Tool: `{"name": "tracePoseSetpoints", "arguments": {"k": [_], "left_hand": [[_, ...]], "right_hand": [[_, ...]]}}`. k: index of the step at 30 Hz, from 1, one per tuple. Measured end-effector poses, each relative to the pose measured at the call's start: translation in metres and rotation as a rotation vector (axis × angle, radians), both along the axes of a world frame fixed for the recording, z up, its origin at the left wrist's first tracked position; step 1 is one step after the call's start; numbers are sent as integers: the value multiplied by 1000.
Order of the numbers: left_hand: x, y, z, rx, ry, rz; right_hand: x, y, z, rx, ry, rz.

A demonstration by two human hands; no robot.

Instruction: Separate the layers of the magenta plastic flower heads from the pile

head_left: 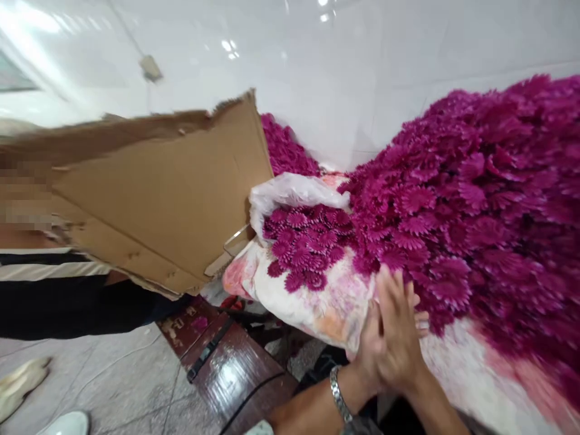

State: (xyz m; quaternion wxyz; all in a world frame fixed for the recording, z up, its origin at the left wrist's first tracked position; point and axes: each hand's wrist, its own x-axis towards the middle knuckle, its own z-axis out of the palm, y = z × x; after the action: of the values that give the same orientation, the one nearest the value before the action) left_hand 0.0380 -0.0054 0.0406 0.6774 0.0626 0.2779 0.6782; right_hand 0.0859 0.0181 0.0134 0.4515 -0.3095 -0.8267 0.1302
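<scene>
My left hand (369, 341), with a metal band on its wrist, and my right hand (401, 335) meet palm to palm in front of the cloth. The right hand's fingers are stretched out; it covers much of the left, whose fingertips seem to show past its far side. Nothing can be seen held between them. Just beyond my fingertips rises a large heap of magenta artificial flower heads (471, 211). A smaller cluster of stacked magenta flower heads (301, 241) lies at the mouth of a clear plastic bag (294, 190), on a white, pink-stained cloth (290, 308).
A big torn cardboard sheet (172, 193) stands at the left, hiding much of another person in dark clothes (67, 302). More flowers (287, 145) lie behind it. Below is a dark red, strapped wooden bench or box (231, 368) on the tiled floor (131, 374). A white wall (317, 60) closes the back.
</scene>
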Motion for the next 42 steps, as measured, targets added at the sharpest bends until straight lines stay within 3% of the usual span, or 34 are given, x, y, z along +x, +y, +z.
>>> {"name": "tracePoseSetpoints", "arguments": {"k": [2, 4, 7, 9, 14, 18, 21, 24, 26, 29, 32, 37, 42], "left_hand": [[10, -2, -7, -89, 26, -48], [15, -2, -12, -98, 166, 15], [8, 5, -16, -137, 120, -55], [-2, 11, -15, -74, 80, -144], [-9, 13, -9, -41, 112, -154], [-2, 10, -10, -16, 130, -220], [-1, 7, -14, -24, 212, -200], [-5, 2, -19, -60, 310, -150], [-6, -2, -20, -49, 344, -216], [-5, -3, -19, -42, 321, -399], [-1, 0, -18, -95, 307, -368], [3, 0, -18, -89, 439, -206], [6, -3, -20, -38, 500, -230]], "right_hand": [[5, 14, 5, -20, 40, -89], [13, 25, 9, -78, 79, -72], [30, 27, 11, -191, 262, -53], [43, 20, 12, -207, 329, -100], [67, 1, 6, -229, 5, -157], [71, -6, 1, -176, 31, -217], [75, -10, 1, -134, 65, -306], [83, -13, -1, 36, 39, -403], [88, -14, -5, 157, 15, -442], [92, -16, -12, 291, -51, -419], [94, -19, -16, 344, -136, -351], [98, -28, -6, 13, -67, -235], [96, -24, 0, -119, -25, -311]]}}
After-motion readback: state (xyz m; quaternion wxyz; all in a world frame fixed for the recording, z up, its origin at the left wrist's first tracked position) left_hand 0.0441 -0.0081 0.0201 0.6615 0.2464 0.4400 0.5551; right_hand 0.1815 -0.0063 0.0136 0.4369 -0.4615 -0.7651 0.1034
